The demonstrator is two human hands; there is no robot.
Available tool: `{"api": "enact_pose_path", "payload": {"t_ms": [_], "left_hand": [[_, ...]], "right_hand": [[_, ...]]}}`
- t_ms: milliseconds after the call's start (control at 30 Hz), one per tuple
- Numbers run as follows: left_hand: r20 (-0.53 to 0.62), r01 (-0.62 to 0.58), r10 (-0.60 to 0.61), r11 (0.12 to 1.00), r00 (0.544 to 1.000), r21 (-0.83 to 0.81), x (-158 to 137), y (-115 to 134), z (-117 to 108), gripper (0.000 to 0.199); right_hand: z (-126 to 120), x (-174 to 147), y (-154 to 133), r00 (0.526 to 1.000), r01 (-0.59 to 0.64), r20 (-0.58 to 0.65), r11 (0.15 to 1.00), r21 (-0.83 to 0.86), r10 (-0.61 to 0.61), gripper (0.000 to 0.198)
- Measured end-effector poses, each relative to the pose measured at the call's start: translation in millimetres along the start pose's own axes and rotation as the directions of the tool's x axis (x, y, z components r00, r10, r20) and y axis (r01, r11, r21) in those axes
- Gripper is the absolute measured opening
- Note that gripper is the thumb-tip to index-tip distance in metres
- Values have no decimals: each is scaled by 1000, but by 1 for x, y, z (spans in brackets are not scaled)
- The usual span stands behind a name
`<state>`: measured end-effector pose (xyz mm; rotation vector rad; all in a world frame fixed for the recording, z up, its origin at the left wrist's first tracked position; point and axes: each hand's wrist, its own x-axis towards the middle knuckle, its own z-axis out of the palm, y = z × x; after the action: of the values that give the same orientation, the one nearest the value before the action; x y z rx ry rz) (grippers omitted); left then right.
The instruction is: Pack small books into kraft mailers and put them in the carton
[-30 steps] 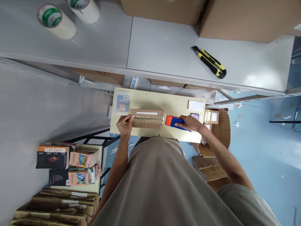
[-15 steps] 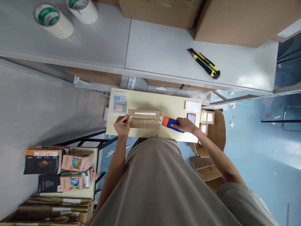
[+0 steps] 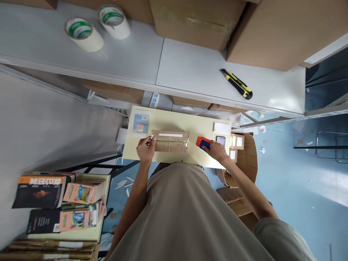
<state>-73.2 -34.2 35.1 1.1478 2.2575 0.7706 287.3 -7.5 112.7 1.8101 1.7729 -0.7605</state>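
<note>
While our left hand (image 3: 146, 149) pinches a cardboard box (image 3: 170, 145), we grip a tape dispenser (image 3: 202, 142).
Our right hand (image 3: 216, 150) wraps its blue body.

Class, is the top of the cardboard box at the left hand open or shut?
Shut: the cardboard box has a flat top, with shiny tape along its middle seam.

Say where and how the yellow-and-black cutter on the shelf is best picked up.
Probably by the rear half of the handle, coming from the near right: the cutter lies on the shelf, narrow blade end pointing far left, thicker butt toward the near edge.
</note>
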Motion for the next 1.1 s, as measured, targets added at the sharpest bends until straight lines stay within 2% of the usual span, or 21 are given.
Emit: {"api": "enact_pose_path", "payload": {"t_ms": [100, 200, 267, 333, 400, 467, 500, 567, 600, 633, 700, 800, 833, 900, 967, 1000, 1033, 1067, 1100], "left_hand": [[-2, -16, 16, 998, 1000, 53, 6, 2, -4, 65], [-67, -167, 172, 983, 983, 77, 12, 27, -12, 69], [-111, -350, 349, 937, 931, 5, 9, 61, -20, 58], [-128, -567, 555, 818, 822, -99, 2, 106, -27, 48], [-140, -724, 711, 667, 689, -177, -6, 154, -32, 40], [-141, -821, 815, 528, 562, -219, -7, 196, -32, 38], [-140, -844, 842, 483, 520, -233, -4, 213, -29, 40], [-123, -862, 867, 445, 482, -244, 8, 238, -22, 46], [-107, -864, 873, 440, 475, -243, 15, 246, -17, 49], [-87, -864, 878, 440, 471, -245, 22, 251, -13, 53], [-46, -852, 875, 456, 482, -256, 33, 254, -7, 58], [1, -797, 835, 526, 551, -297, 39, 244, -10, 61], [16, -770, 814, 555, 580, -315, 39, 236, -14, 61], [48, -705, 761, 620, 647, -345, 42, 210, -23, 59], [75, -615, 676, 706, 733, -352, 47, 170, -32, 56], [82, -553, 611, 759, 787, -344, 49, 145, -34, 54], [88, -475, 529, 815, 844, -332, 50, 118, -36, 52], [95, -380, 428, 868, 899, -320, 50, 90, -37, 50], [105, -277, 321, 911, 941, -307, 46, 63, -37, 48]], "right_hand": [[-7, -9, 10, 1000, -19, -22, 992, 125, 21, 52], [-31, -22, 12, 996, 35, -93, 953, 300, -7, 43], [-57, -31, 6, 984, 98, -174, 912, 398, -30, 34], [-89, -40, -5, 957, 201, -281, 872, 446, -77, 32], [-123, -44, -21, 894, 332, -425, 845, 419, -141, 36], [-156, -40, -41, 789, 439, -583, 843, 312, -196, 42], [-171, -34, -52, 726, 466, -653, 853, 237, -215, 43], [-197, -16, -73, 606, 468, -753, 881, 77, -256, 43], [-206, -4, -83, 564, 439, -784, 898, 17, -261, 43], [-214, 9, -91, 541, 397, -802, 918, -22, -253, 44], [-225, 35, -105, 549, 333, -796, 940, -70, -254, 48], [-230, 63, -114, 591, 297, -761, 950, -102, -266, 56], [-228, 68, -114, 590, 301, -761, 948, -104, -270, 58], [-215, 68, -110, 546, 327, -796, 941, -84, -261, 61], [-185, 57, -104, 484, 364, -849, 931, -25, -212, 61], [-165, 47, -101, 470, 378, -866, 926, 21, -172, 61], [-140, 36, -99, 488, 381, -863, 922, 74, -132, 61], [-113, 25, -98, 531, 370, -843, 919, 138, -87, 61], [-85, 13, -98, 596, 347, -802, 914, 211, -41, 62]]}}
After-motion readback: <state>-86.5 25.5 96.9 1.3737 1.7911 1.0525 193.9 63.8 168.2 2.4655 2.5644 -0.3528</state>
